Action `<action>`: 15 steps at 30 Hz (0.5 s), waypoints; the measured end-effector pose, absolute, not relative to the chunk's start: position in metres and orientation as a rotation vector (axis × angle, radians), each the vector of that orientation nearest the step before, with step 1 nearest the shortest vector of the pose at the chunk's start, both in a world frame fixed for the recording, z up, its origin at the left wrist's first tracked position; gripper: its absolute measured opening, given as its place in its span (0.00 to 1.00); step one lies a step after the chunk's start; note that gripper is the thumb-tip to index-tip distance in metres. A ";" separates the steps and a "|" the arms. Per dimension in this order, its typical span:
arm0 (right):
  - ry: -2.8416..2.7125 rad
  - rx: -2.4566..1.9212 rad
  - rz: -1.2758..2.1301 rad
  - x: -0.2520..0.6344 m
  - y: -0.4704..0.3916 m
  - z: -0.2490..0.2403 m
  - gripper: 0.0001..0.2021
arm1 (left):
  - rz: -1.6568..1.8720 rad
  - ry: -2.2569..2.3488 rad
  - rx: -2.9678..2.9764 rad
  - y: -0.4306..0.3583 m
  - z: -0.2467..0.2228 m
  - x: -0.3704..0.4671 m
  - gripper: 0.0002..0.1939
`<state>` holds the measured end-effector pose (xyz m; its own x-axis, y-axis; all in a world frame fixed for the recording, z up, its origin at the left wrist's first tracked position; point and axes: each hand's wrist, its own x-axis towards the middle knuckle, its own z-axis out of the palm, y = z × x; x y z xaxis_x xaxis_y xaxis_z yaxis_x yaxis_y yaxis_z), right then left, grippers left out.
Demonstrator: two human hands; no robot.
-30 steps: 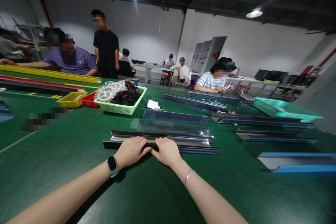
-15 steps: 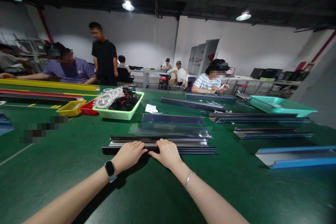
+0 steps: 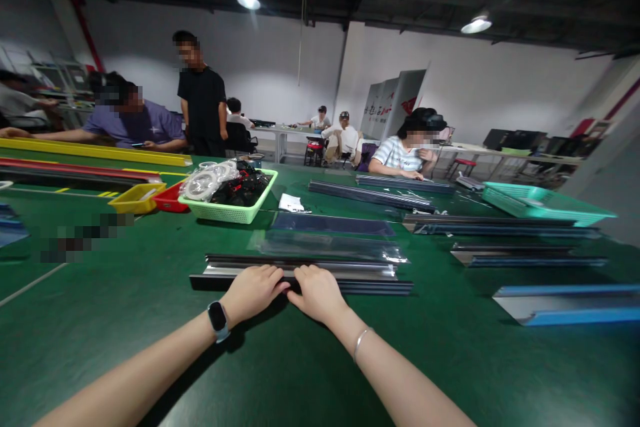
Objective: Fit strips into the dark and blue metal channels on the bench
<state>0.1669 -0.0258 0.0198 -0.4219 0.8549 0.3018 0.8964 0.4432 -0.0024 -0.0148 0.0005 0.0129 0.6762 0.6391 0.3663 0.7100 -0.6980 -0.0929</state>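
Note:
A dark metal channel profile with a silvery inside lies crosswise on the green table in front of me. My left hand grips its near wall left of the middle, fingers over the edge and thumb on the near side. Close beside it, my right hand holds the same wall, the two thumbs almost touching. Just behind the profile lie a clear plastic sheet and a dark blue flat strip.
Several more profiles lie to the right, including a blue one and a dark one. A turquoise basket stands behind them. At the left are a green basket of bagged parts, a yellow bin and a red bin. People sit and stand beyond the table.
Both hands keep their grip on the profile, which has hardly moved; its left end sits slightly further left. The camera view has shifted a little. A person opposite has lowered one hand.

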 end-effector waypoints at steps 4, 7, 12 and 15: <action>-2.438 -1.530 -0.233 0.167 -0.025 0.020 0.13 | -0.495 -1.079 -2.639 0.003 0.007 -0.015 0.15; -2.440 -1.555 -0.231 0.167 -0.023 0.021 0.14 | -0.508 -1.104 -2.623 0.003 0.007 -0.016 0.16; -2.431 -1.601 -0.228 0.166 -0.020 0.020 0.16 | -0.505 -1.160 -2.625 0.003 0.007 -0.017 0.17; -2.411 -1.612 -0.222 0.164 -0.022 0.019 0.14 | -0.506 -1.159 -2.631 0.002 0.007 -0.018 0.17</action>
<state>0.1645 -0.0215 0.0193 -0.3668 0.8889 0.2746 0.9240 0.3823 -0.0032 -0.0177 0.0025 0.0073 0.6292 0.6687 0.3962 0.7452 -0.6639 -0.0627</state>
